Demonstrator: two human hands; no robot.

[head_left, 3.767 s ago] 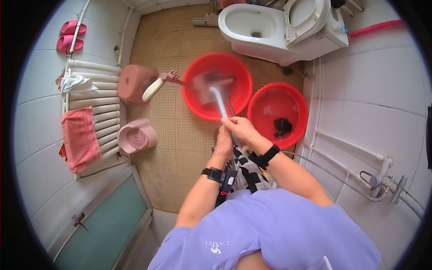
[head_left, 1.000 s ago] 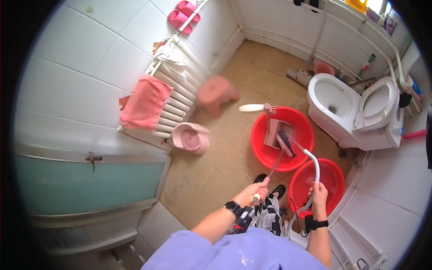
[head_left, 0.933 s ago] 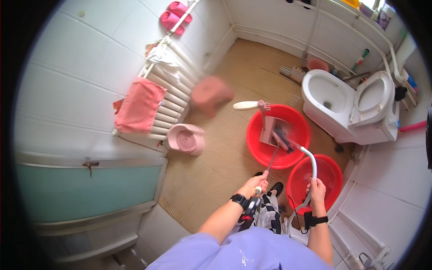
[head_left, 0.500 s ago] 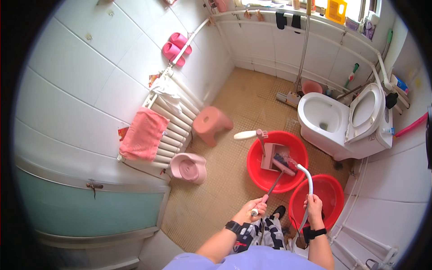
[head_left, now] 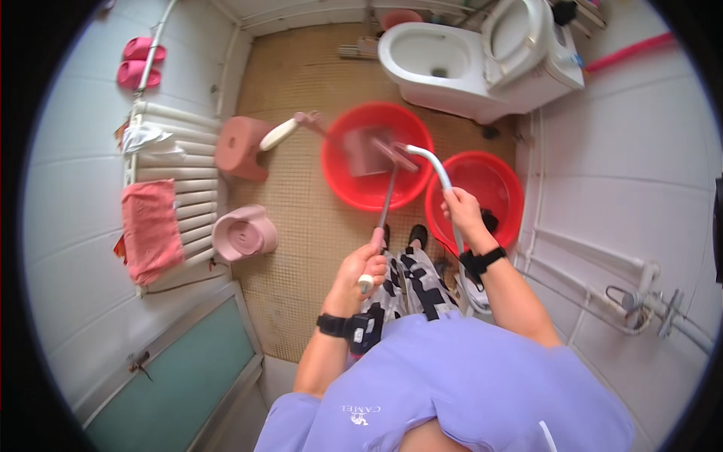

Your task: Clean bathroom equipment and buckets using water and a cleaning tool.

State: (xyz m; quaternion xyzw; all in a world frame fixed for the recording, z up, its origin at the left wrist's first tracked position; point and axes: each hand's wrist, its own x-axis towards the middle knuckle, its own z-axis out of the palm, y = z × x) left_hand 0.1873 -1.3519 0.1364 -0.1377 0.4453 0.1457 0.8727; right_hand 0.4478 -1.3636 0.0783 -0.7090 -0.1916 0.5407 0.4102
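Note:
My left hand (head_left: 360, 271) is closed around the pink grip of a broom (head_left: 390, 192), its grey shaft slanting up and away into a red basin (head_left: 376, 203). The broom's pink head, blurred, is against a pink dustpan (head_left: 361, 158) that lies in this basin. The dustpan's handle sticks out past the left rim and ends in a white grip. My right hand (head_left: 465, 212) grips a white hose (head_left: 431, 158), whose bent end points over the basin at the broom head. Any water there is too blurred to tell.
A second red basin (head_left: 512, 203) holds a dark item below my right hand. The toilet (head_left: 422, 83) stands beyond with its lid raised. A pink stool (head_left: 239, 143), a pink potty (head_left: 245, 232) and a radiator (head_left: 199, 181) are at left; pipes (head_left: 587, 241) run along the right wall.
The view has tilted down and turned, so more of my shirt shows. The broom head and dustpan now look smeared by motion. Both hands keep their holds.

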